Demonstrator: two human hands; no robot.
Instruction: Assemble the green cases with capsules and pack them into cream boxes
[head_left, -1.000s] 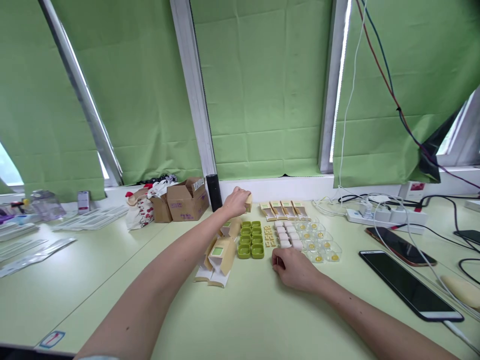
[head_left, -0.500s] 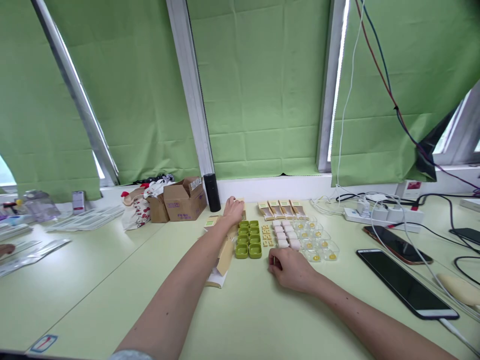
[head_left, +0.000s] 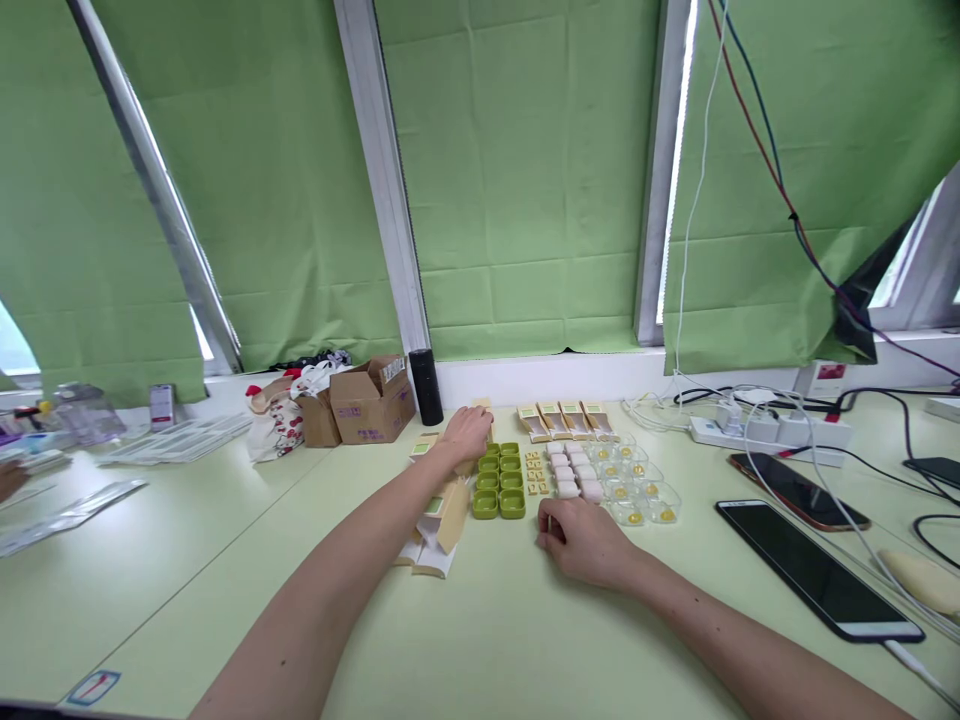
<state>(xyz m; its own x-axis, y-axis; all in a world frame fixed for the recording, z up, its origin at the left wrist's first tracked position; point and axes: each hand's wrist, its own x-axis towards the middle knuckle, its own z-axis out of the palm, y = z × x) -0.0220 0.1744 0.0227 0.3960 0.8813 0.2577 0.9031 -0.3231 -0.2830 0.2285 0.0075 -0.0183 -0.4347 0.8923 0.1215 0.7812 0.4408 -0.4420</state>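
Observation:
My left hand [head_left: 466,434] reaches to the back of the small cream cardboard boxes [head_left: 451,512], its fingers curled down on one box [head_left: 484,405] at the far end. The fingertips are partly hidden. My right hand [head_left: 577,535] rests on the table with fingers curled in, and no object shows in it. Between the hands stand two columns of small green square trays [head_left: 487,503], then little yellow pieces [head_left: 533,475]. Beyond my right hand are pale pinkish blocks [head_left: 590,491] and clear plastic cups [head_left: 627,513] with yellow bits inside.
Several open cream boxes [head_left: 576,420] stand in a row at the back. A brown carton [head_left: 371,403] and a black cylinder [head_left: 425,387] are left of them. Phones [head_left: 817,570], cables and a power strip [head_left: 765,435] lie right. Another person's hand [head_left: 10,480] shows at far left.
My left hand has drawn slightly down toward me over the boxes, uncovering more of them near its forearm. My right hand stays in place. The other person's hand at far left has shifted upward.

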